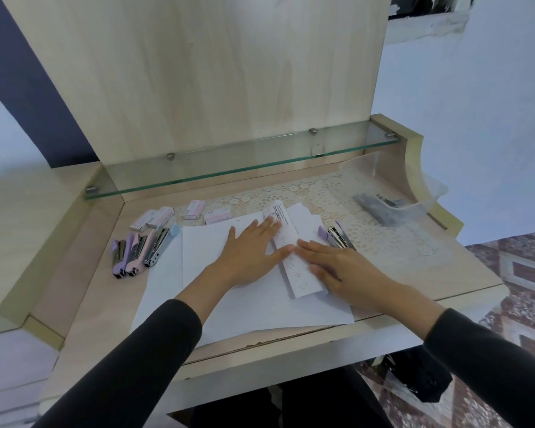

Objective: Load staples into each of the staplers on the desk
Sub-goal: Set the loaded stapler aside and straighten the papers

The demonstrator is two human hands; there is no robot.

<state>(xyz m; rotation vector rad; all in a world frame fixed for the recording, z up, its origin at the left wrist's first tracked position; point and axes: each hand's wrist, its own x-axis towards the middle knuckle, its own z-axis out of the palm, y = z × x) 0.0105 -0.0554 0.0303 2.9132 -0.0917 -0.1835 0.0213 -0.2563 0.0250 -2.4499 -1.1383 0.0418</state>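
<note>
Left hand [250,254]: flat, fingers straight and a little spread, pressing on the white sheets [229,304]; its fingertips reach the printed slip [294,261].
Right hand [343,270]: flat too, fingers straight and close together, lying on the right edge of the slip. It holds nothing.
Staplers [136,251]: a group lies side by side on the desk [445,273], just left of the sheets.
Lone stapler [337,236]: just right of the sheets, near the right hand's fingertips.
Staple boxes [195,208]: several small ones behind the sheets, near the group. They look closed.
Tray [426,193]: clear plastic at the far right, with a grey thing inside that I cannot identify.
Progress: neither hand touches a stapler or a box. I cannot tell if any stapler is already loaded, so loading seems mostly left to do.
</note>
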